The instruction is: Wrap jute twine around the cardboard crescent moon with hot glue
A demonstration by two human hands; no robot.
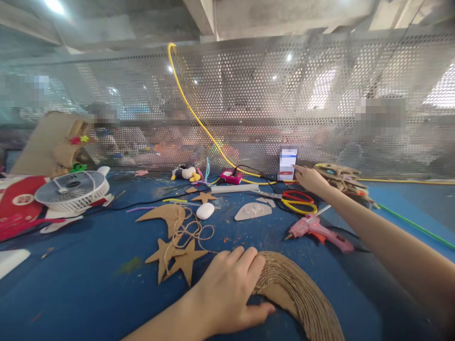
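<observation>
Here, scissors (283, 196) near right fingers (299, 170), one outstretched at phone (287, 163); left fingers (254, 265) loose on crescent (307, 286).

Left hand (232, 286) lies palm-down; right hand (313, 180) extends forward, fingers (301, 169) seemingly half-curled.

The place was a workshop for handicraft: on the blue table (88, 279) there lay a glue gun (309, 226), scissors (284, 195), cardboard stars (187, 260) and a crescent wrapped with twine (305, 289). Behind it stood a perforated metal partition (245, 94), under a beamed ceiling (117, 28) (it looked like bare concrete).
</observation>
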